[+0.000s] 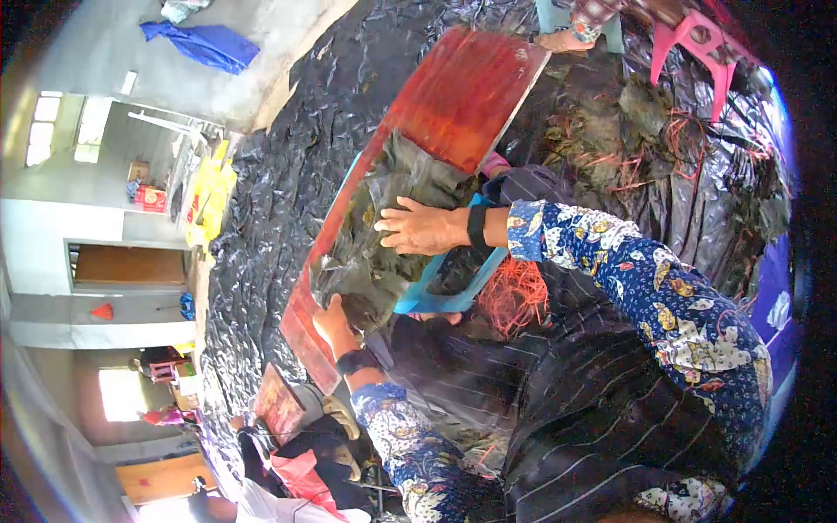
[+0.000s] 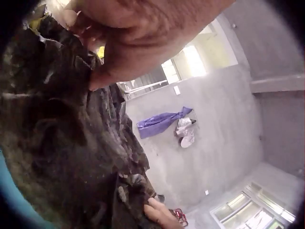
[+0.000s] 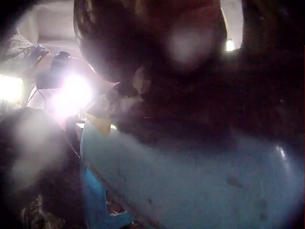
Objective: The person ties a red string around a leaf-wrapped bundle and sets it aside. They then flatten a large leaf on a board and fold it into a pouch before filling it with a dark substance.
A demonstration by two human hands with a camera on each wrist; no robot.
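In the head view a red wooden board point(image 1: 466, 96) lies across in front of me, bearing a wad of broad, dark, dried-looking leaves point(image 1: 357, 261). My right hand point(image 1: 423, 228) rests palm down on the leaves, fingers extended. At their lower edge is my left hand point(image 1: 336, 327), its thumb touching the leaves and its other fingers apart from the thumb. The left wrist view shows that hand point(image 2: 138, 38) close over the dark leaf layers point(image 2: 52, 109). Blue plastic point(image 1: 445, 292), like a stool frame, shows beside the board. My right wrist view is dark and blurred.
Another person's hand point(image 1: 562, 41) is at the board's far end. Red stringy strands point(image 1: 514, 296) lie near my lap. Black plastic sheeting point(image 1: 288, 174) covers the floor, with leaf piles point(image 1: 610, 131) and a pink stool point(image 1: 697, 48) at the upper right.
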